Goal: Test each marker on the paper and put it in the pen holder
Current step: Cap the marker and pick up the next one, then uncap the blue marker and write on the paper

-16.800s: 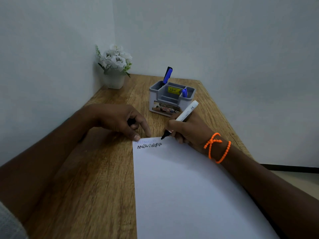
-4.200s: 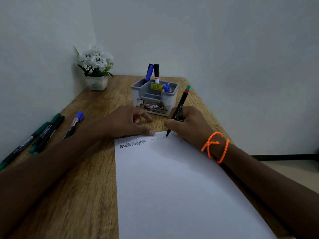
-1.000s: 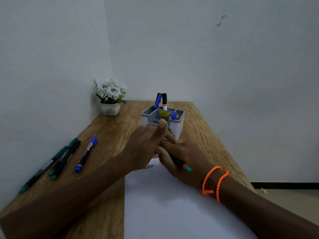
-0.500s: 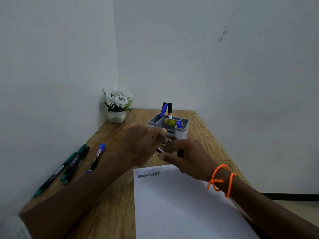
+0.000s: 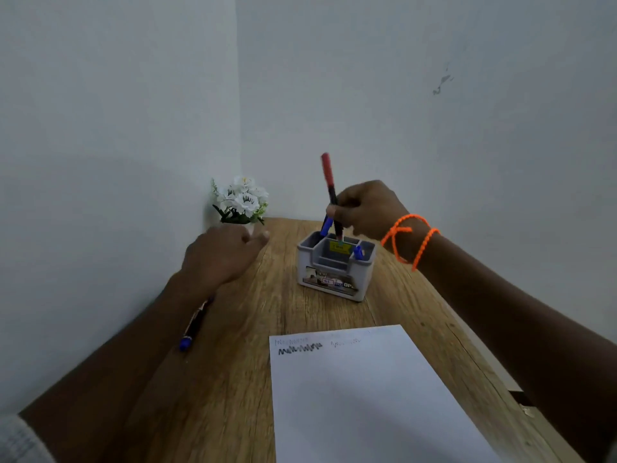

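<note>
Head view: right hand (image 5: 367,208) fingers pinch the red-capped marker (image 5: 330,192) upright above the pen holder (image 5: 335,272), aligned for insertion; left hand (image 5: 222,255), fingers relaxed and empty, hovers left of the holder above the counter (image 5: 233,379).

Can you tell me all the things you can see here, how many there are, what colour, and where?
red-capped marker: one, black with red cap, upright over the pen holder
pen holder: one, grey, far middle of the table
blue-capped markers: two in the holder
loose marker: one, black with a blue end, left side, partly under the arm
paper: one white sheet with scribbles, near edge
flowers: one white bunch, back left corner
table: one, brown wood
bracelets: orange, right wrist
left hand: open, near the flowers
right hand: holds the red-capped marker
</note>
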